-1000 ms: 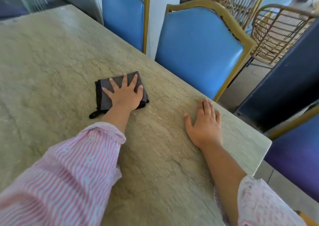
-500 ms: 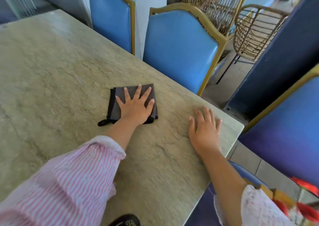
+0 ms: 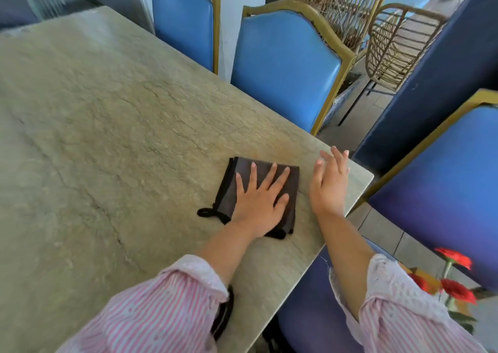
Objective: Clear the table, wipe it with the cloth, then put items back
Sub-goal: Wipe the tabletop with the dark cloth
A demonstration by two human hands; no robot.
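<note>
I see left hand (image 3: 258, 201) flat, fingers spread, on folded grey cloth (image 3: 244, 165); right hand (image 3: 328, 185) open, empty. It looks soft and light, so I'd pinch an edge.

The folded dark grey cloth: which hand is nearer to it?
Left. The left hand lies flat on the folded dark grey cloth, fingers spread; the right hand is right of it, not touching.
</note>
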